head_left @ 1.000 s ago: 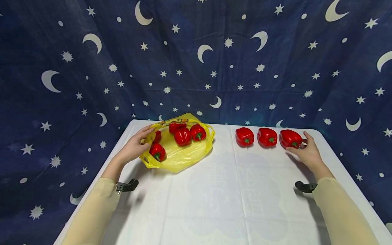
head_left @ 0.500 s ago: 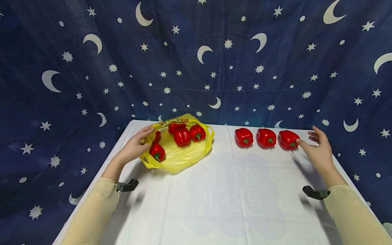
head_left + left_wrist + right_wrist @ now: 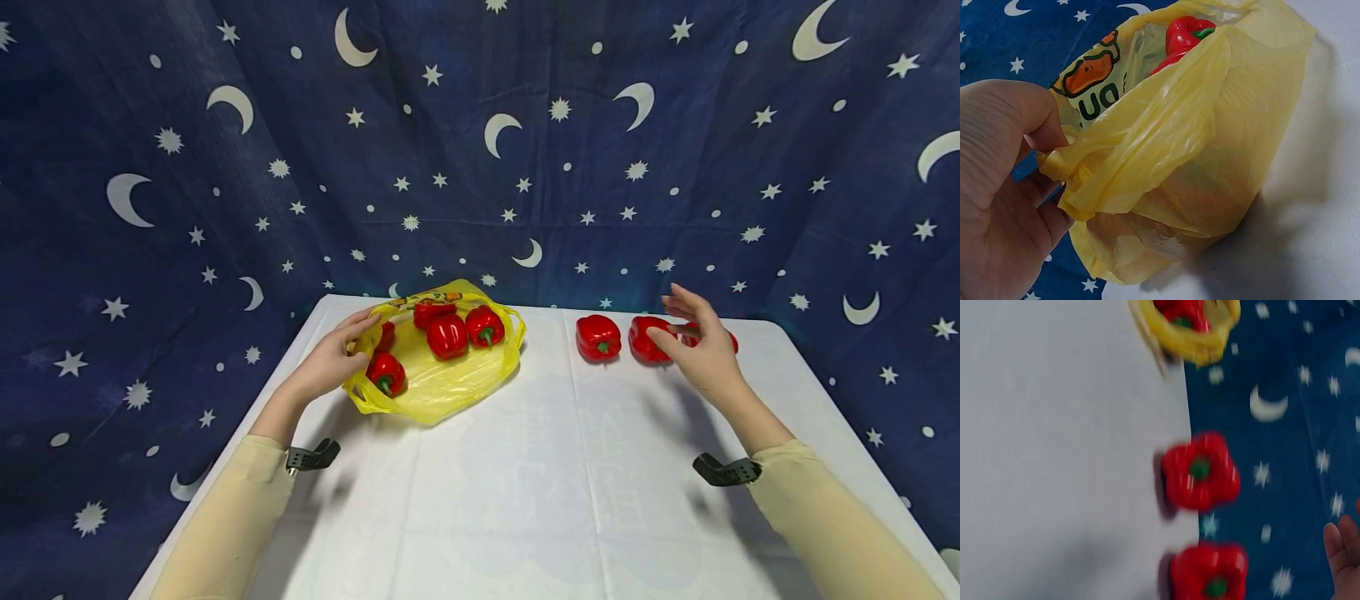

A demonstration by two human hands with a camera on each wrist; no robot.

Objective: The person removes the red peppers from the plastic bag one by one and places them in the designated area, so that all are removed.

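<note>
My left hand (image 3: 330,360) pinches the left rim of a yellow plastic bag (image 3: 442,392), which lies open-mouthed on the table. Several red bell peppers (image 3: 447,336) with green stems rest inside it. In the left wrist view, thumb and fingers grip a gathered fold of the bag (image 3: 1166,150). Over the row on the right hovers my right hand (image 3: 708,357), fingers spread and holding nothing. That row is three red bell peppers: the left one (image 3: 597,338) in full sight, the middle pepper (image 3: 643,340) and the right pepper (image 3: 733,341) partly hidden by the hand.
A white cloth covers the table (image 3: 525,500). Behind it and at the sides hangs a dark blue curtain (image 3: 450,150) with moons and stars. The right wrist view is blurred; it shows two peppers and fingertips (image 3: 1342,550) at its right edge.
My right hand has let go of the rightmost pepper, pulled away to the right, then swung left over the row. The left hand and the bag have stayed put.
</note>
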